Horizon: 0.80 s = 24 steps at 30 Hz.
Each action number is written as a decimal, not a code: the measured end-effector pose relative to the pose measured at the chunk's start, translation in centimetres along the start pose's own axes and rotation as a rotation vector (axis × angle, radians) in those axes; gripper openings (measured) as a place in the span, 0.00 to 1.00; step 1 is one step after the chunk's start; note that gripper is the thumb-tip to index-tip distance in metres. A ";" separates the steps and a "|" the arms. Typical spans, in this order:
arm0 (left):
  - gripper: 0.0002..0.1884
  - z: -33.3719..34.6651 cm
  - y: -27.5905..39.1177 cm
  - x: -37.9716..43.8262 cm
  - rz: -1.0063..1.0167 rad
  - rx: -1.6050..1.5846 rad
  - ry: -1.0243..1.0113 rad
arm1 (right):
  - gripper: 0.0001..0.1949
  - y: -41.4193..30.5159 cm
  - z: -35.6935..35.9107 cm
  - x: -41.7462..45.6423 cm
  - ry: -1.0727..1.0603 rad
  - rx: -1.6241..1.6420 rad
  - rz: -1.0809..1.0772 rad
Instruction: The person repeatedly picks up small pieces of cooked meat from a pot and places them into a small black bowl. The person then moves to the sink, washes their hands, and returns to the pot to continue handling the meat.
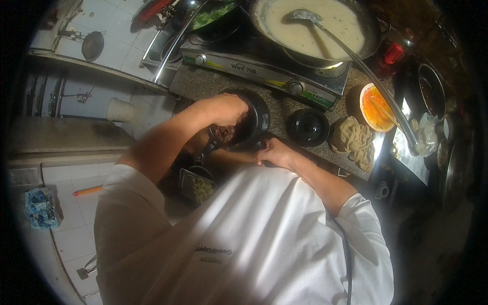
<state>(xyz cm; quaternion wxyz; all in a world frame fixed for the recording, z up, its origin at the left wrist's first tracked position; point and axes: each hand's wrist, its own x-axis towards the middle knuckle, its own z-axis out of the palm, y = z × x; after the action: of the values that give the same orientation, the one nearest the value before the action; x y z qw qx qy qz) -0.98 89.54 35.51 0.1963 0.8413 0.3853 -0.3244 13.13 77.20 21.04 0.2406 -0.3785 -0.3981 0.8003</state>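
My left hand (230, 110) reaches over the rim into a black pot (261, 114) on the counter's front edge. Its fingertips are hidden, down by dark brown, lumpy contents (224, 134). Close to the pot's lower right side, my right hand (276, 153) is closed, apparently around a dark handle mostly covered by the fingers. A round black lid (308, 127) lies to the right of the pot, beside a crumpled tan cloth (349, 139). Behind stands a two-burner gas stove (263, 74), where a wok (371, 36) holds a thick, pale liquid (335, 23) and a metal ladle (354, 57).
A bowl (377, 106) of orange liquid with chopsticks stands right, under the ladle's long handle. Green vegetables (213, 17) fill a pan on the left burner. A container of pale cut pieces (202, 188) sits below the pot. An orange-handled tool (87, 190) lies left.
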 end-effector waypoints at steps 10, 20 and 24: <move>0.12 -0.7 -1.1 0.0 -0.045 -0.380 -0.210 | 0.09 -0.1 -0.3 -0.1 0.019 -0.016 0.027; 0.10 0.4 -2.6 0.6 -0.041 -0.433 -0.163 | 0.09 0.0 -0.3 0.0 0.034 0.015 0.021; 0.07 0.1 -2.9 0.3 -0.030 -0.536 -0.163 | 0.09 -0.4 -0.6 -0.1 -0.001 -0.015 0.027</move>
<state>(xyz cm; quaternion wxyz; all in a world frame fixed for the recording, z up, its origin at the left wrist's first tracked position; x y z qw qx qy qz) -3.06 91.47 35.00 0.4373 0.7246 0.4528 -0.2807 13.66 77.61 21.17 0.2267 -0.3854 -0.3991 0.8005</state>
